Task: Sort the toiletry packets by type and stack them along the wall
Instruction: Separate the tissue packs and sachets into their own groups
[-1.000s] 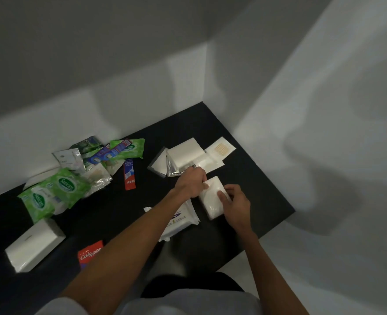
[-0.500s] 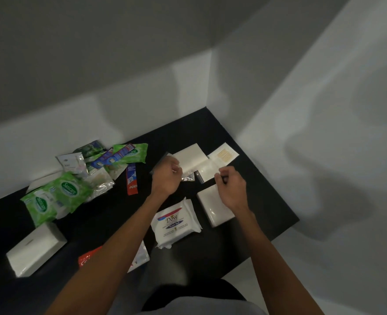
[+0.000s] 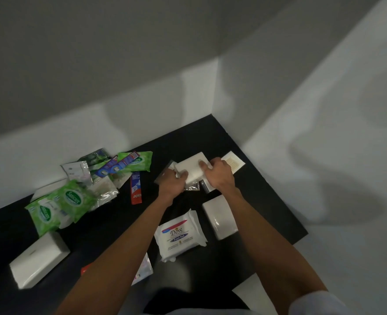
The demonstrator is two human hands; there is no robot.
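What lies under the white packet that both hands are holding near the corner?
Under the white packet, held by the left hand and right hand, a silver foil sachet and a clear wrapper stick out. Anything more beneath is covered.

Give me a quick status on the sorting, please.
Holding white tissue pack near far corner: left grip, right grip. Partly beneath it, silver sachet. In front, Dove pack and second white pack unsorted.

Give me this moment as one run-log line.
step: sorting | left hand and right hand: hold white packet | Dove pack: on table, untouched
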